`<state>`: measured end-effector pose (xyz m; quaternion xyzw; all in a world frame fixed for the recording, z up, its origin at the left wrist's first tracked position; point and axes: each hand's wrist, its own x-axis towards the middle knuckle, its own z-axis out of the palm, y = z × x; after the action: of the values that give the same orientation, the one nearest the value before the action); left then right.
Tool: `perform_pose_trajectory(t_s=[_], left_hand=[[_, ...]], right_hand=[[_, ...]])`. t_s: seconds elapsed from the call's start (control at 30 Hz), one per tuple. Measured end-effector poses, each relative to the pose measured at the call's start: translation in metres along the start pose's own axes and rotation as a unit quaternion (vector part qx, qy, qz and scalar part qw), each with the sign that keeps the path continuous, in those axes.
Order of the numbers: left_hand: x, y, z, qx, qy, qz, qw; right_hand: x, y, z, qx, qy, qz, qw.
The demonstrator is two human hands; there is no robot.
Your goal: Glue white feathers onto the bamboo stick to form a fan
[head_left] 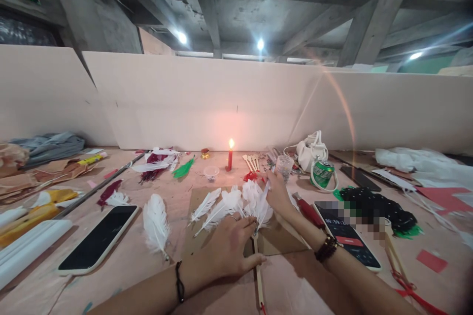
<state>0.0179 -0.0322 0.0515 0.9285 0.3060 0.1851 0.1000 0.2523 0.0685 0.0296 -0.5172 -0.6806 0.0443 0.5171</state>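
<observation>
A fan of white feathers on a thin wooden handle lies over a brown cardboard sheet. My left hand holds it down, fingers over the base of the feathers and thumb across the handle. At the fan's upper right, my right hand is closed in a pinch around something slim and pale; whether that is a feather or a tool is unclear. Loose white feathers lie left of the fan on the cardboard. Another large white feather rests on the pink table cover.
Behind the cardboard burns a red candle. A clear cup, green can and white pouch stand back right. Phones lie left and right. A white board closes the far side.
</observation>
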Motion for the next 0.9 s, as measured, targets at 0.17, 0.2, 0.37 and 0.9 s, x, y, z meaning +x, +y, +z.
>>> perform_pose_trajectory(t_s=[0.17,0.2,0.37,0.9], left_hand=[[-0.002,0.002,-0.001,0.019,0.008,0.004,1.0],[-0.002,0.002,-0.001,0.023,0.008,0.005,1.0],[-0.002,0.006,-0.006,0.036,-0.002,0.01,0.999],[-0.002,0.017,-0.02,0.059,-0.022,0.032,0.997]], right_hand=[[0.006,0.003,-0.017,0.004,0.04,0.009,0.999],[0.006,0.004,-0.019,0.01,0.04,0.013,0.999],[0.003,0.009,-0.016,0.057,0.0,0.033,0.998],[-0.007,0.005,-0.006,0.06,-0.114,0.051,0.99]])
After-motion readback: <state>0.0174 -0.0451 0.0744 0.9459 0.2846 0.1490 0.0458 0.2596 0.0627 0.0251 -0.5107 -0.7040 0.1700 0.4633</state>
